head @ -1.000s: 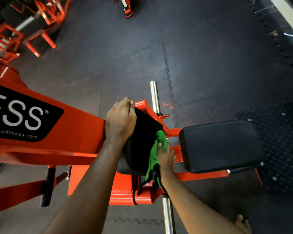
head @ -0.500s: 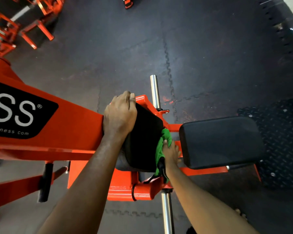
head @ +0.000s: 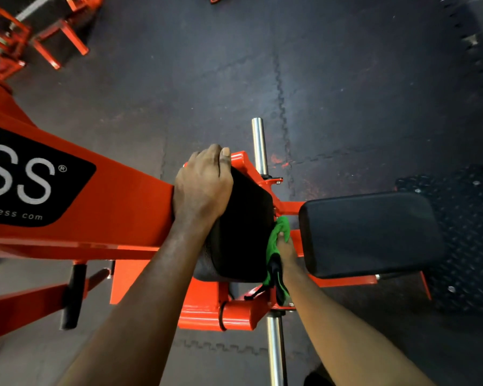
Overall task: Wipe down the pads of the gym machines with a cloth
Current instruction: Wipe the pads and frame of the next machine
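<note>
The step in hand is the wiping of the upright black vinyl pad [head: 243,227], which is bolted to the orange steel frame [head: 109,207] of a gym machine. The left hand [head: 204,188] steadies it: its grip is closed, with the fingers curled over the pad's top edge and the palm on its back. The right hand [head: 286,249] has the green cloth [head: 276,238] and presses it against the pad's front face, low in the gap between this pad and the flat black seat pad [head: 368,232] just beside it. That grip looks closed on the bunched fabric, though the fingers are largely hidden in the gap, and a loose tail of cloth hangs below the wrist. A chrome bar [head: 258,146] juts out beyond the frame. I judge the upright pad only partly done. The next move calls for drawing the cloth across the rest of its face and edges with firm pressure, then shifting to the seat pad, which looks untouched.
</note>
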`<state>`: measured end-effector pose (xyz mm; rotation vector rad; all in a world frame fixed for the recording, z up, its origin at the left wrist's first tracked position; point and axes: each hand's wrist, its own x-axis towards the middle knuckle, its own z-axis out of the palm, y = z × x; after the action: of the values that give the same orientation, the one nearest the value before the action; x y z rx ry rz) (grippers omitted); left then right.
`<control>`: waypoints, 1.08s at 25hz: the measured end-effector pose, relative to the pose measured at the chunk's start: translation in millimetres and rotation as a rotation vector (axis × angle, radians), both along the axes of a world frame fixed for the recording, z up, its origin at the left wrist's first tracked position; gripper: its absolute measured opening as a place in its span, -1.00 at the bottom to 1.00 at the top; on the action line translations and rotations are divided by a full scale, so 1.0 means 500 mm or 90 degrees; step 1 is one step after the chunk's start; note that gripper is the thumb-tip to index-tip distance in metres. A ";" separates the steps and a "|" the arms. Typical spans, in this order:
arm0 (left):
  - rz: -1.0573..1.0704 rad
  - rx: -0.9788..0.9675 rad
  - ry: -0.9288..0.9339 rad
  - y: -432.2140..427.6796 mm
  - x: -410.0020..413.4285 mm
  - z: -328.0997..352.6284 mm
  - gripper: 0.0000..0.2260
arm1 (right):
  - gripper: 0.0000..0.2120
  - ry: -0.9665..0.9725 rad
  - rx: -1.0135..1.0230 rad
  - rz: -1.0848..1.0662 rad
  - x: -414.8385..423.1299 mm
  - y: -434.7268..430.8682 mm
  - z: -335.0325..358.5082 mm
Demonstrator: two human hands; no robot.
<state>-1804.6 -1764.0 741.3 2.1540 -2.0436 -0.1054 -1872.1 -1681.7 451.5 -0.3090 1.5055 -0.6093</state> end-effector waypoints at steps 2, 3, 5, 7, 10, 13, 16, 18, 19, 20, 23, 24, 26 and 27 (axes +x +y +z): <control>0.001 0.001 0.000 0.000 0.001 0.000 -0.71 | -0.59 0.013 -0.032 -0.007 0.001 -0.006 0.018; 0.001 0.002 0.000 -0.001 0.001 0.000 -0.70 | -0.61 0.026 -0.073 -0.033 0.007 0.008 0.029; -0.001 0.002 0.002 -0.002 0.002 0.001 -0.69 | -0.64 0.005 -0.141 -0.090 0.023 0.049 0.032; -0.003 0.000 0.004 -0.001 0.002 0.003 -0.69 | -0.63 0.007 -0.137 -0.082 0.025 0.050 0.018; -0.009 -0.001 0.002 -0.001 0.002 0.005 -0.69 | -0.58 0.036 -0.041 -0.008 0.010 -0.050 -0.003; -0.015 -0.009 -0.008 0.000 0.002 0.004 -0.69 | -0.54 0.026 -0.096 -0.020 0.009 -0.131 -0.002; -0.010 0.001 -0.001 0.000 0.001 0.007 -0.70 | -0.55 -0.016 -0.229 -0.103 0.024 -0.081 0.029; -0.012 0.003 0.005 0.000 -0.002 0.009 -0.69 | -0.67 -0.023 -0.252 -0.084 0.018 -0.029 0.032; -0.014 0.003 0.007 0.001 -0.003 0.010 -0.69 | -0.67 -0.012 -0.248 -0.084 0.015 -0.028 0.021; -0.014 0.002 0.006 0.002 -0.003 0.011 -0.68 | -0.65 -0.004 -0.226 -0.078 0.009 -0.039 0.013; -0.018 -0.004 0.006 0.001 -0.004 0.010 -0.67 | -0.59 0.005 -0.089 -0.040 0.008 -0.146 -0.016; -0.020 -0.003 0.007 0.001 -0.004 0.010 -0.67 | -0.57 -0.006 -0.063 -0.043 0.008 -0.175 -0.012; -0.024 -0.001 0.007 0.003 -0.004 0.012 -0.65 | -0.49 -0.010 -0.133 -0.063 0.018 -0.176 -0.002; -0.026 -0.002 0.007 0.004 -0.004 0.011 -0.64 | -0.41 -0.017 -0.203 -0.100 0.030 -0.151 -0.009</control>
<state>-1806.5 -1762.2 746.9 2.1067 -2.0812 -0.1190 -1857.1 -1757.4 447.1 -0.4277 1.4147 -0.9777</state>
